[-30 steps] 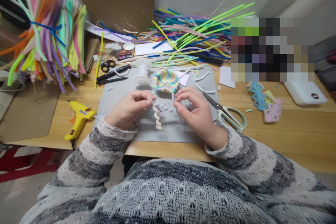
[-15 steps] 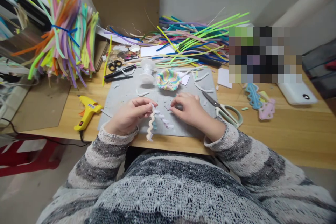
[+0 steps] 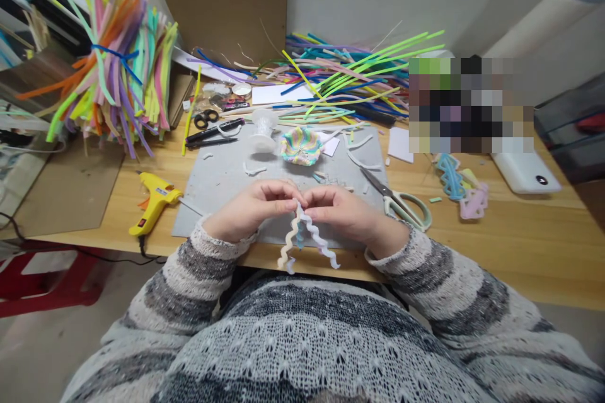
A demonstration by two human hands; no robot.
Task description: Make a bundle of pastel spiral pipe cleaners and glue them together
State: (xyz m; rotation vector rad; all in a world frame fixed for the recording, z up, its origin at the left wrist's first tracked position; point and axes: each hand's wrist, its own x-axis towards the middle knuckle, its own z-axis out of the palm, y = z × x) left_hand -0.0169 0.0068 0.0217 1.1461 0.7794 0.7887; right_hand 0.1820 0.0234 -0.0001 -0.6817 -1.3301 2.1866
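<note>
My left hand [image 3: 255, 206] and my right hand [image 3: 343, 211] meet over the near part of the grey mat [image 3: 208, 201]. Both are closed, fingertips pinching the joined top of several crimped pipe cleaners [image 3: 319, 238] in cream, white and pale blue. Their wavy ends hang apart over the table's front edge. Whether my right fingers also hold a small piece is hidden. Beyond my hands sits a ruffled pastel pipe-cleaner bowl shape [image 3: 301, 146], beside a spool of clear thread [image 3: 263, 132]. Scissors [image 3: 399, 200] lie partly open to the right of my right hand.
A yellow glue gun [image 3: 154, 201] lies left of the mat, its cord trailing off the edge. Bundled pipe cleaners [image 3: 118, 63] stand at back left; loose ones [image 3: 350, 75] pile up behind. Pens [image 3: 215, 130], a white phone-like device [image 3: 527, 165] and blue and pink pieces [image 3: 451, 176] lie around.
My right hand has moved from the mat to the left and nearer, joining my left hand at the top of the pipe cleaners. My left hand has shifted right with them.
</note>
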